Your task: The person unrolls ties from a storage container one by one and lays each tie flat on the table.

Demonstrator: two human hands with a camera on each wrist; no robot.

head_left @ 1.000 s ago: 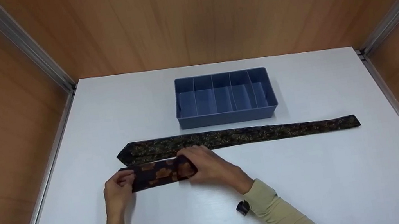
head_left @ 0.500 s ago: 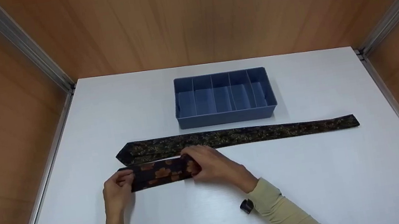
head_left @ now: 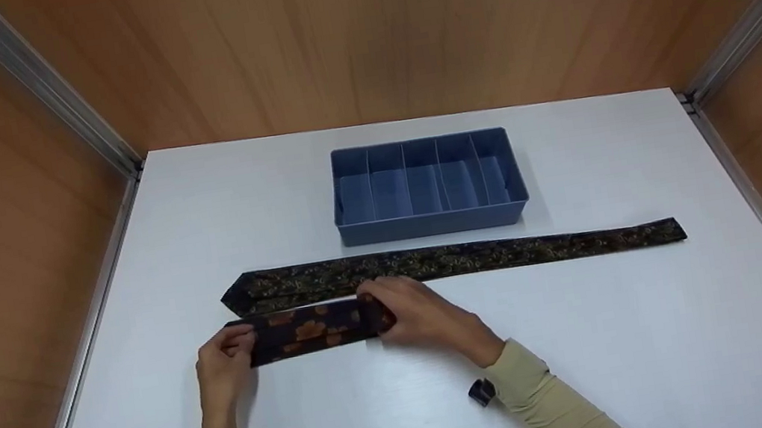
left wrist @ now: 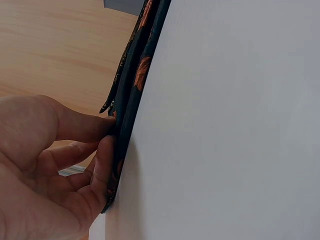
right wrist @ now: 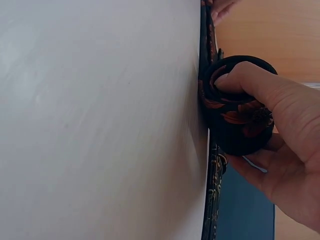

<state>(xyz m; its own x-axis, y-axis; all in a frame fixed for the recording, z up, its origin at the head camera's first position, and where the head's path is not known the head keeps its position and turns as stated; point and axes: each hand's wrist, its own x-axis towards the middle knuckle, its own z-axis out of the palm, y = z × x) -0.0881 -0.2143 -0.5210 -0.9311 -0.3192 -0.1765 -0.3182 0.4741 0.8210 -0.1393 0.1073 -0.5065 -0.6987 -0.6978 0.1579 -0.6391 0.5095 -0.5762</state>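
Note:
A dark necktie with orange flowers (head_left: 309, 330) lies partly flat near the left of the white table, its right part still a coil (right wrist: 241, 122). At its left end my left hand (head_left: 224, 366) pinches the edge between thumb and fingers. My right hand (head_left: 420, 314) holds the coil, with the thumb (right wrist: 240, 80) tucked into the roll's centre and the fingers behind it. Right behind lies a second necktie (head_left: 478, 257), black with a small gold pattern, stretched out full length, its pointed wide end to the left.
A blue box (head_left: 434, 224) with several narrow compartments stands behind the ties. Wooden panels (head_left: 391, 31) enclose the white table (head_left: 642, 341) at the back and both sides. Black wrist mounts (head_left: 482, 392) stick out from both sleeves.
My right hand has moved slightly right with the coil, so a longer stretch of the flowered necktie lies flat. My left hand has stayed at its end.

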